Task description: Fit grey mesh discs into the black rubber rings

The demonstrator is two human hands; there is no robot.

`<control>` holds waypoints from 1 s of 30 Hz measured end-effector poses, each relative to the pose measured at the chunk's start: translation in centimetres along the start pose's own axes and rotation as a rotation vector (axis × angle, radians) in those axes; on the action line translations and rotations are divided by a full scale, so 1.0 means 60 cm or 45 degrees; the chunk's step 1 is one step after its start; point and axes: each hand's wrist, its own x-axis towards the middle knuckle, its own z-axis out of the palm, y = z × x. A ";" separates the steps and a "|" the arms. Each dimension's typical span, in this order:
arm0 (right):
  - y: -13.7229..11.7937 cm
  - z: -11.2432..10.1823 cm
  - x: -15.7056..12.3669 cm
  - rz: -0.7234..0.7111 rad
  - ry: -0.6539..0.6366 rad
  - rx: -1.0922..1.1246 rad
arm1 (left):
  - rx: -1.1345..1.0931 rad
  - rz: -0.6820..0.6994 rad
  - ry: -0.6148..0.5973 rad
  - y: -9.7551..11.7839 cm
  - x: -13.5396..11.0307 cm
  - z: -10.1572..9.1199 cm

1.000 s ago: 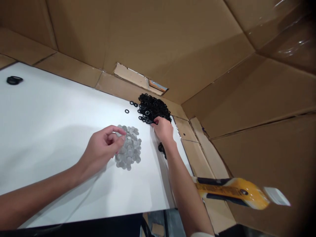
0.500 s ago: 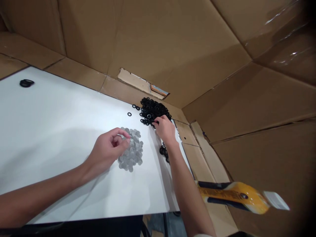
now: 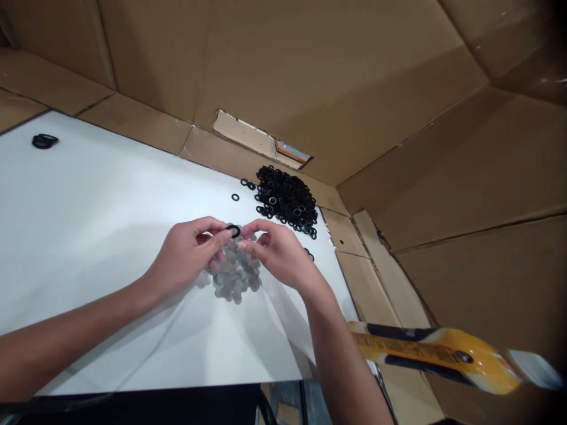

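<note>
Over a small heap of grey discs (image 3: 237,277) on the white table (image 3: 97,200), my two hands meet fingertip to fingertip. My left hand (image 3: 190,257) and my right hand (image 3: 277,254) both pinch one black ring (image 3: 233,231) between them. Whether the left fingers also hold a grey disc I cannot make out. A large pile of black rings (image 3: 287,200) lies behind my right hand near the table's far right corner.
Brown cardboard walls (image 3: 310,77) enclose the table at the back and right. A few loose black rings (image 3: 235,197) lie left of the pile, and a black ring object (image 3: 44,141) sits far left. A yellow and black tool (image 3: 443,354) lies at the lower right.
My right hand has left the pile of black rings and come back to meet my left hand over the grey discs, bringing a black ring. The view shifted slightly.
</note>
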 end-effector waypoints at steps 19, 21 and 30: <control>0.029 0.046 -0.010 0.035 0.358 0.378 | 0.080 -0.118 0.094 -0.006 0.004 0.006; 0.012 0.053 -0.024 0.028 0.436 0.596 | 0.070 -0.114 0.074 -0.005 0.003 0.007; 0.000 0.087 -0.042 -0.298 0.772 0.301 | 0.045 -0.110 0.014 -0.001 -0.009 0.013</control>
